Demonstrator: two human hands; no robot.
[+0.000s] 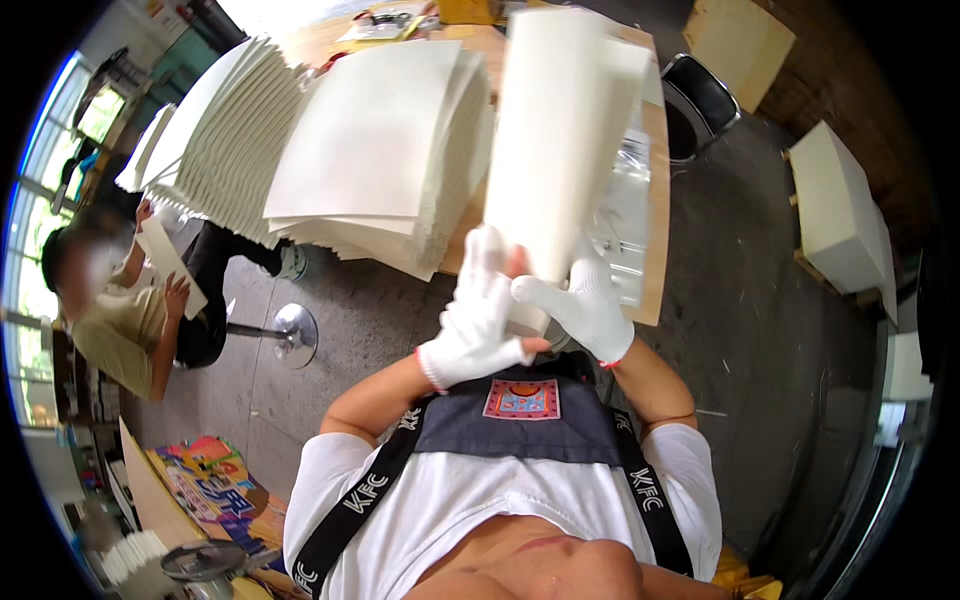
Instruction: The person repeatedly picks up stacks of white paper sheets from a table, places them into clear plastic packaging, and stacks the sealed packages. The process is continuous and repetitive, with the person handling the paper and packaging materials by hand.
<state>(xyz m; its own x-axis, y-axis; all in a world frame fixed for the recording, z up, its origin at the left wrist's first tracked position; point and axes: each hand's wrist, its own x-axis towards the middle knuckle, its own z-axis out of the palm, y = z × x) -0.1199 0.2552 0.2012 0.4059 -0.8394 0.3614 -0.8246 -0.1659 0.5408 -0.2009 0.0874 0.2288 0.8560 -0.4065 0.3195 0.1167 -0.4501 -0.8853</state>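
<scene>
White sheet, extending beyond left grip, right grip

The hands wear white gloves with red cuff edges

Clock centred on the hands, and twelve has the paper, its near end between left hand and right hand. On the table, one sheet pile sits towards eleven, a second pile beside it at ten, plastic packets near two! Past the edge, a chair at one. Round to nine: a stool base, a co-worker beyond. Posters at eight!
</scene>
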